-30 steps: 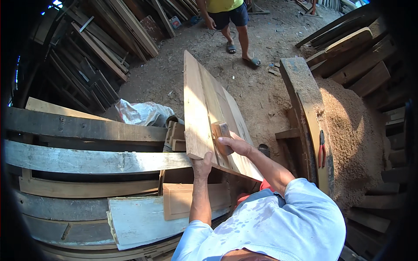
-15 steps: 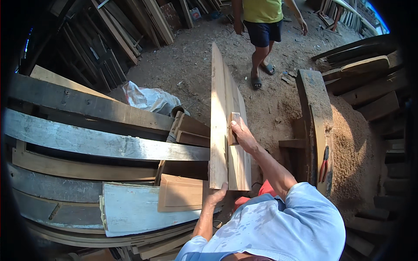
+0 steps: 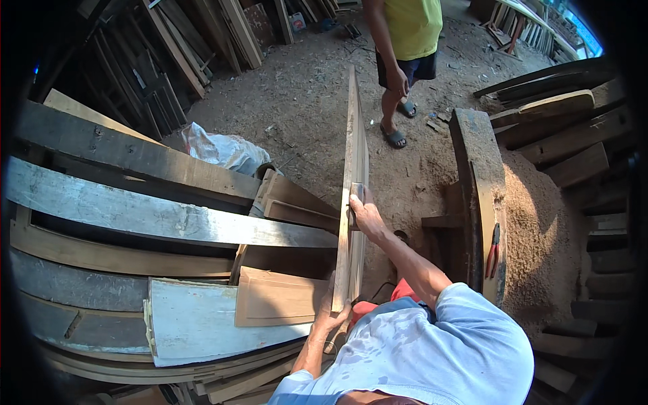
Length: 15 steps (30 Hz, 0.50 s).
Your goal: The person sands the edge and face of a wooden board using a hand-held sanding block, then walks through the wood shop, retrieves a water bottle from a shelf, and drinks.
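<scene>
Closest to you, your left hand [image 3: 327, 317] grips the near end of the wooden panel [image 3: 345, 219], fingers on its left side, thumb toward the right. The panel lies straight ahead of that hand, its long axis running away from your body, and it is tilted so steeply that you see it almost edge-on. Farther along, your right hand [image 3: 369, 217] is closed around a small wooden block [image 3: 357, 190] against the panel's right-hand face; whether the block presses firmly, you cannot tell. The panel's far end reaches well beyond both hands. Left of your hands, planks [image 3: 182, 219] run crosswise to it; right of them, red-handled pliers [image 3: 493, 251] rest on a narrow worktop [image 3: 477, 135]. Farthest ahead, another person [image 3: 412, 34] stands.
</scene>
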Each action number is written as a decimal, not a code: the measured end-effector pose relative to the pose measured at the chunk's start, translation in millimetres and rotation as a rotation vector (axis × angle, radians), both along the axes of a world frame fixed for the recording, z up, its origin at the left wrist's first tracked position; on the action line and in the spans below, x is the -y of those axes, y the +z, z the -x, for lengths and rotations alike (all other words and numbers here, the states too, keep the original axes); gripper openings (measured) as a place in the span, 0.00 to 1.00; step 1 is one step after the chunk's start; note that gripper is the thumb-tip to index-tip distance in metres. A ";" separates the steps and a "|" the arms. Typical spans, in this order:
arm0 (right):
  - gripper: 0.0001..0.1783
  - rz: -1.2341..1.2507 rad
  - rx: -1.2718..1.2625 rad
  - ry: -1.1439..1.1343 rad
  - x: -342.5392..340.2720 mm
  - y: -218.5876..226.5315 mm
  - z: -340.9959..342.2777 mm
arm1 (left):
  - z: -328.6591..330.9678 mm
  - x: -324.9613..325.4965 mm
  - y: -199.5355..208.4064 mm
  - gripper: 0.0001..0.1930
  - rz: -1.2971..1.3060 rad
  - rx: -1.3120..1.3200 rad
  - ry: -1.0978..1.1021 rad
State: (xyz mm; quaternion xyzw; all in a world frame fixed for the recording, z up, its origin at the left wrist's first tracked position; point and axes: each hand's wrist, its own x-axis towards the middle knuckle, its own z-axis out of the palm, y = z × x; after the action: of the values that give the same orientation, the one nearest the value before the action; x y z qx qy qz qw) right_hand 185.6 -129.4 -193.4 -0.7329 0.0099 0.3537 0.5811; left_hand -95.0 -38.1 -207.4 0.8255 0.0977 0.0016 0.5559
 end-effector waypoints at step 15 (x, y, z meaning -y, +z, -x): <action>0.35 -0.118 0.397 -0.211 0.6 -76.3 30.1 | 87.1 -23.7 -87.9 0.27 -0.131 -0.271 -0.050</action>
State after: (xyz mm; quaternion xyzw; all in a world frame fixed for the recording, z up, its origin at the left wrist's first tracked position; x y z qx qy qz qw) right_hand 155.5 -130.0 -269.8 -0.7478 -0.0488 0.1398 0.6472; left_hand -182.1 -14.4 -295.3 0.8548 0.1510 -0.1172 0.4824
